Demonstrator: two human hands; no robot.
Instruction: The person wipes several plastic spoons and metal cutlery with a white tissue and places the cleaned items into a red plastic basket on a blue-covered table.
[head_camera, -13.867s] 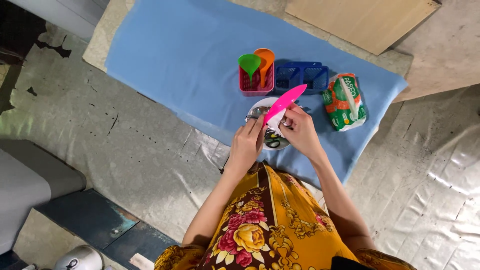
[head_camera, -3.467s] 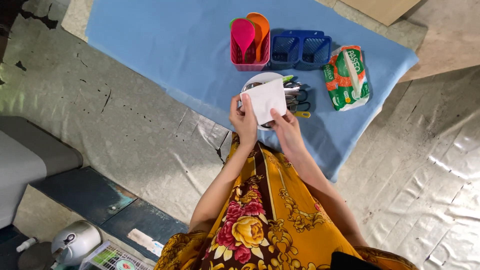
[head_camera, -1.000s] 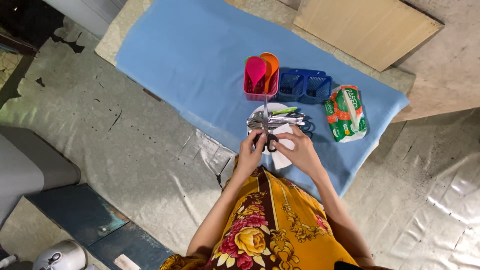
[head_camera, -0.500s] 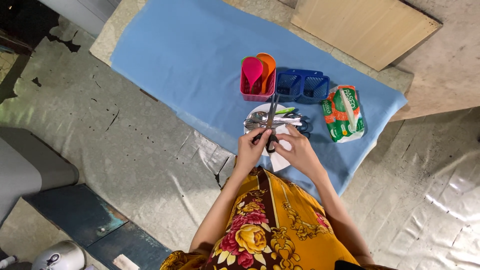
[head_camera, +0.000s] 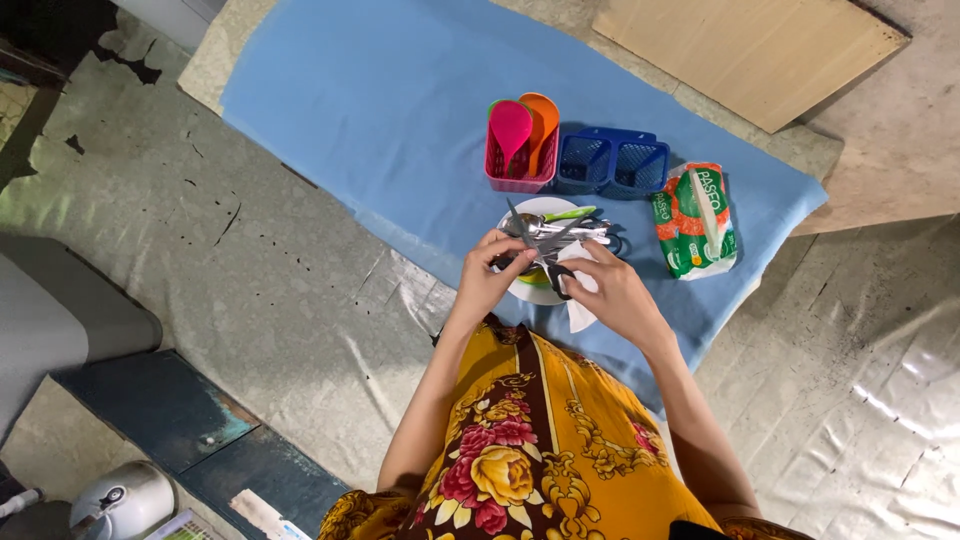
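scissors (head_camera: 537, 247) | blades now spread open | both hands gripping handles

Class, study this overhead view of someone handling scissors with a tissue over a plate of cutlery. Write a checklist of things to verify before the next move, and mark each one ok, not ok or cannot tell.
1. Both hands on the scissors: ok; left hand and right hand hold them at the handles.
2. Blades point away from the body: ok; they are spread open, tips over the white plate.
3. White tissue in the right hand's grip: ok.
4. Blades dry and clean: cannot tell; too small to see.
5. Room in the blue basket: ok; both compartments look empty.
6. Pink basket upright: ok; it holds the pink, orange and green scoops.
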